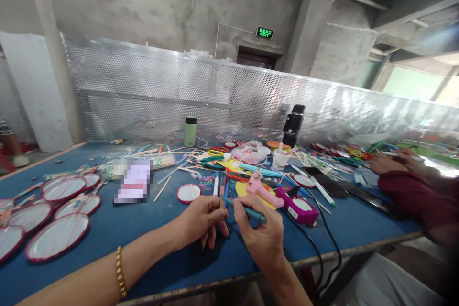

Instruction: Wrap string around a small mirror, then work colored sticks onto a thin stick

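My right hand [263, 229] is closed around a teal pen [255, 214] in a writing grip, its tip pointing left to the fingertips of my left hand. My left hand [204, 220] pinches with thumb and forefinger at the lower end of a flat wooden stick [222, 185], while its other fingers curl below. Just beyond lie a white pen [215, 185] and a small round white disc [189, 193] with a red rim. A pink glue gun [263, 189] rests past my right hand, beside a purple box [297, 205] with a black cable.
Larger red-rimmed discs [59, 236] overlap at the left, near a phone [133, 181] with a blurred screen. A green flask [190, 131], a black bottle [294, 124] and a white cup [280, 158] stand farther back. At right, another person's sleeve [405, 196] reaches over the table.
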Action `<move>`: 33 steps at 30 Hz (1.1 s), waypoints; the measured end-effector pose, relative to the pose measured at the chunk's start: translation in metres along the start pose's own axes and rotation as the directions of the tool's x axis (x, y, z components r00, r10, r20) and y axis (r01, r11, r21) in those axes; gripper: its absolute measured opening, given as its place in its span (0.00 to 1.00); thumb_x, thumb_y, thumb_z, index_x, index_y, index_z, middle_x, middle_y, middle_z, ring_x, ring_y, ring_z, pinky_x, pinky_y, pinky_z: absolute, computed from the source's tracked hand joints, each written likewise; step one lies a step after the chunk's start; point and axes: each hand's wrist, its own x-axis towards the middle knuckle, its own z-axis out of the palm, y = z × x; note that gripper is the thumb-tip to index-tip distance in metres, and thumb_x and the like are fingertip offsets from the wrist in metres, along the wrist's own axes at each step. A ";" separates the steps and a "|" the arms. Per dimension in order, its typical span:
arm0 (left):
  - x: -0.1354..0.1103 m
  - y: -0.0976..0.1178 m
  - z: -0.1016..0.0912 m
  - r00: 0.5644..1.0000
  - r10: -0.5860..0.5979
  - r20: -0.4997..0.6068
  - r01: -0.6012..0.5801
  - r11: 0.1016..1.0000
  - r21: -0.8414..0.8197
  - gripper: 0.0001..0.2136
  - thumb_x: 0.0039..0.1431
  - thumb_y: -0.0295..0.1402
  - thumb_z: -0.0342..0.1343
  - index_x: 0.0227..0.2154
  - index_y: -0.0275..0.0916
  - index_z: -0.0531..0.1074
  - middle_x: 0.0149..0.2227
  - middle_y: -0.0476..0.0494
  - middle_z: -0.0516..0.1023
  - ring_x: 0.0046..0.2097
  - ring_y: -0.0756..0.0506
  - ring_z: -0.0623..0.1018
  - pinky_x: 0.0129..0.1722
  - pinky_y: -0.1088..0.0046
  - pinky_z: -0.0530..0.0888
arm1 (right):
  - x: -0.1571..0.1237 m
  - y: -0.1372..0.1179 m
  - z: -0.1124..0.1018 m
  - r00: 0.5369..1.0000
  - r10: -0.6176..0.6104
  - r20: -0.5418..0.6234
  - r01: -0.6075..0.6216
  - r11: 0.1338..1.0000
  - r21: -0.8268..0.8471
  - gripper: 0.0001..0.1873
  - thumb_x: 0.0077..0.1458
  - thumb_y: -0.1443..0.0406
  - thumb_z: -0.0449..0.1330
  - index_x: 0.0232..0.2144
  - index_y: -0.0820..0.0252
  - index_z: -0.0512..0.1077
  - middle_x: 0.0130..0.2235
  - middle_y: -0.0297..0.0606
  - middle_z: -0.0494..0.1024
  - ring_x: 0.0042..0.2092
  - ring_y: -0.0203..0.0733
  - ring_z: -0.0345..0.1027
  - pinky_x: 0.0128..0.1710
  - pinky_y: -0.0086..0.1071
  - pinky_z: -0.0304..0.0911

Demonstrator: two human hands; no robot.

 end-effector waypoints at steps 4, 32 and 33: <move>0.000 0.000 0.000 1.000 0.007 0.005 -0.007 1.000 0.005 0.14 0.54 0.45 0.51 0.29 0.37 0.61 0.27 0.45 0.78 0.13 0.55 0.69 0.08 0.84 0.59 | 0.000 0.000 0.000 1.000 0.000 0.016 0.000 1.000 0.008 0.06 0.55 0.72 0.58 0.27 0.60 0.69 0.25 0.32 0.73 0.26 0.33 0.66 0.30 0.26 0.62; 0.000 0.002 -0.001 1.000 0.003 0.010 -0.003 1.000 0.004 0.15 0.54 0.46 0.51 0.30 0.37 0.61 0.27 0.46 0.78 0.13 0.55 0.68 0.08 0.84 0.60 | -0.001 -0.002 -0.001 1.000 -0.003 0.020 0.003 1.000 -0.003 0.06 0.55 0.72 0.58 0.27 0.59 0.69 0.25 0.32 0.73 0.26 0.33 0.66 0.30 0.27 0.63; -0.001 0.002 0.000 1.000 0.005 0.010 -0.005 1.000 0.006 0.15 0.54 0.46 0.51 0.30 0.37 0.62 0.27 0.46 0.78 0.13 0.55 0.68 0.08 0.84 0.59 | -0.001 -0.002 -0.001 1.000 -0.001 0.023 0.001 1.000 -0.006 0.06 0.55 0.71 0.58 0.27 0.59 0.69 0.25 0.32 0.73 0.26 0.33 0.66 0.30 0.27 0.63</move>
